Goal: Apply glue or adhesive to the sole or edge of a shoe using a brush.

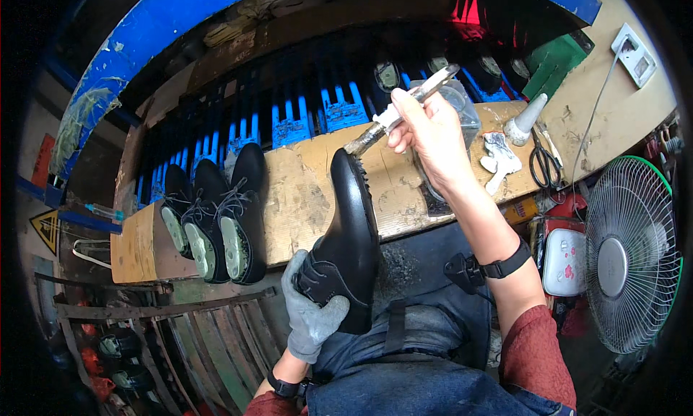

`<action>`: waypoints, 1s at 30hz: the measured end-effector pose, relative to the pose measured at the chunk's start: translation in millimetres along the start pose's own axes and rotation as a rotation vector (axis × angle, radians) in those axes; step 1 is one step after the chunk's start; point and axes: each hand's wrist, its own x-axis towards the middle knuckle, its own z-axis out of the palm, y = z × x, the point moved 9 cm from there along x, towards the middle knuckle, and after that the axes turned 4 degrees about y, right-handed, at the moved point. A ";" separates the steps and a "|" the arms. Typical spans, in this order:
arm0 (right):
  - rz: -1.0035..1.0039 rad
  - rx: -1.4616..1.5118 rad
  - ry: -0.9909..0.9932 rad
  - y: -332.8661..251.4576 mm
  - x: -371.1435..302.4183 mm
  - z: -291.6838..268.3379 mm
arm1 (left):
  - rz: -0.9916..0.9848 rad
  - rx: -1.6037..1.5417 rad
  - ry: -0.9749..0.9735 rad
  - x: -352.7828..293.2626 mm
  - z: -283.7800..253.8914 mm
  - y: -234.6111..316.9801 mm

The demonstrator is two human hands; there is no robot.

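Observation:
My left hand [314, 311], in a grey glove, grips a black leather lace-up shoe [350, 224] around its laced part. The shoe stands toe up, its sole edge turned to the right. My bare right hand [426, 131] pinches a stained brush [390, 115] by its pale middle. The bristle end lies at the shoe's toe, by the sole edge; whether it touches cannot be told. Behind my right wrist is a clear plastic container [464, 105], partly hidden. Three more black lace-up shoes [247, 199] lean at the bench's left, pale inner soles or heels showing.
The worn wooden bench [303, 199] backs onto a rack with blue slotted supports [289, 120] and further shoes. Right on the bench lie a stained white cloth [498, 158], black scissors [543, 163] and a grey cone [525, 120]. A fan [628, 257] stands at the right; a slatted metal rack [209, 347] lower left.

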 end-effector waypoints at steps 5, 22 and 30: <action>-0.184 -0.066 -0.142 -23.2 -15.5 6.2 | 0.005 0.001 -0.035 1.5 -1.1 6.0; -0.446 -0.018 -0.266 -27.3 -81.0 8.1 | -0.095 -0.135 0.048 11.9 0.1 2.7; -0.436 -0.061 -0.327 0.9 -115.4 15.2 | -0.191 -0.403 0.079 18.4 5.2 -7.7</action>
